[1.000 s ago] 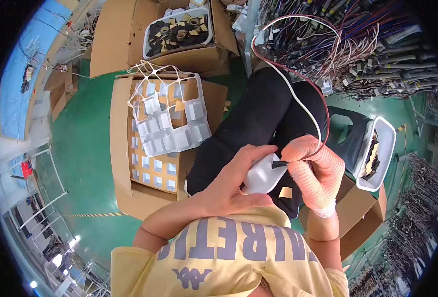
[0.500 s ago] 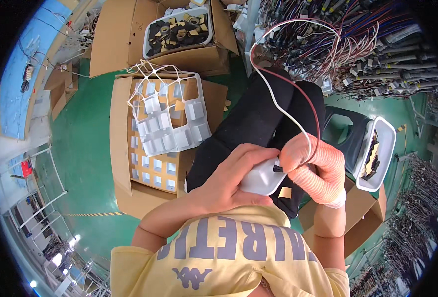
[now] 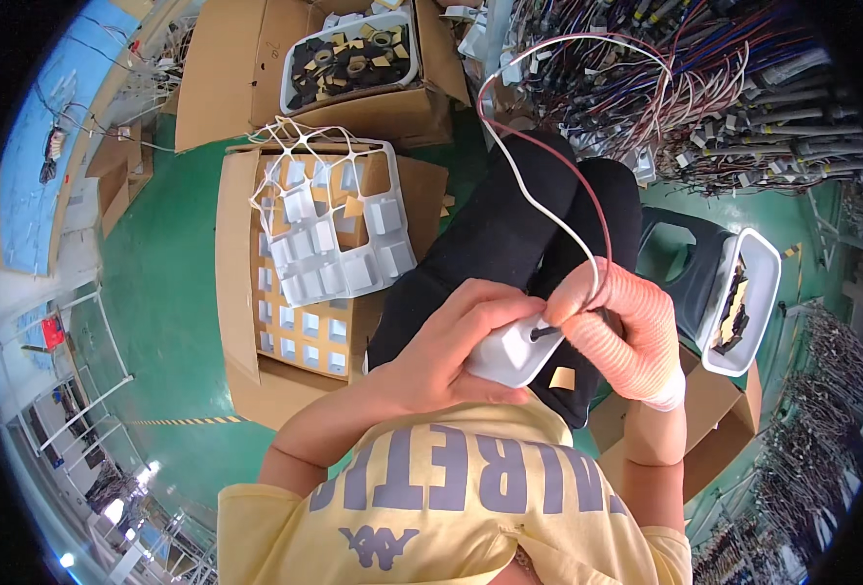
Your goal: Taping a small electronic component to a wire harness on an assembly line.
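Note:
My bare left hand (image 3: pixel 446 346) is wrapped round a small white plastic housing (image 3: pixel 507 359) above my lap. My right hand (image 3: pixel 631 341), in a ribbed orange-pink glove, pinches a pair of wires close to the housing. A short black piece (image 3: pixel 545 332) shows between my right fingertips and the housing's side; whether it goes into a hole is too small to tell. From the pinch, a white wire (image 3: pixel 522 183) and a brownish-red wire (image 3: pixel 595 198) arch up and over to the bundles at the upper right.
At left stands a carton (image 3: pixel 238 278) of white pieces in dividers, topped by a white moulded tray (image 3: pixel 329 283) with white strands. Behind it, another carton (image 3: pixel 222 73) holds a tub (image 3: pixel 417 70) of black and tan pieces. A white tray (image 3: pixel 767 283) sits at right, near hanging wire bundles (image 3: pixel 772 117).
My right hand has shifted slightly, and more of the black piece shows beside the housing. The housing has moved a little left and down in my left hand. The wire loop has swung left.

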{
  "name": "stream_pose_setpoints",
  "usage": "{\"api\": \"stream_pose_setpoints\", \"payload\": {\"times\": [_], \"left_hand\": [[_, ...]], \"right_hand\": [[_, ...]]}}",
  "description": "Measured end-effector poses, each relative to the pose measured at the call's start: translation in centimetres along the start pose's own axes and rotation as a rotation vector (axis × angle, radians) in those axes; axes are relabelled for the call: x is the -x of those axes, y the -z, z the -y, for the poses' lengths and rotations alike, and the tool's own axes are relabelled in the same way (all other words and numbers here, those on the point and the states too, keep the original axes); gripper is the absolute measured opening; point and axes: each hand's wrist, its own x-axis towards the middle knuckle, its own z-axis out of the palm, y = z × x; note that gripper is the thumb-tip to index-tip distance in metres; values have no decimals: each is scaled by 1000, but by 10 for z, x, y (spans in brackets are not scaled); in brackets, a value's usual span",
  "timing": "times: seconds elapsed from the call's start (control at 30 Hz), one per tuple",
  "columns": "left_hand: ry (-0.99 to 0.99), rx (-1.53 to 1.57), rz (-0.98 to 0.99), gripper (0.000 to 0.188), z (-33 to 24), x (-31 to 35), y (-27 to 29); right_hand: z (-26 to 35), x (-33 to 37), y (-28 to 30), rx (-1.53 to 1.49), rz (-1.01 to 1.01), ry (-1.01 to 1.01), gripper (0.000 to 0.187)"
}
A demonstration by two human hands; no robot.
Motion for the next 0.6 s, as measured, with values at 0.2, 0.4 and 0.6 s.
{"api": "stream_pose_setpoints", "payload": {"times": [0.2,0.4,0.6], "left_hand": [[2,99,59,63,2,0,2],[69,169,92,56,2,2,0],[207,372,155,52,4,4,-2]], "right_hand": [[8,-9,0,244,-20,150,3],[2,-13,9,297,98,265,5],[-1,-21,17,175,265,240,7]]}}
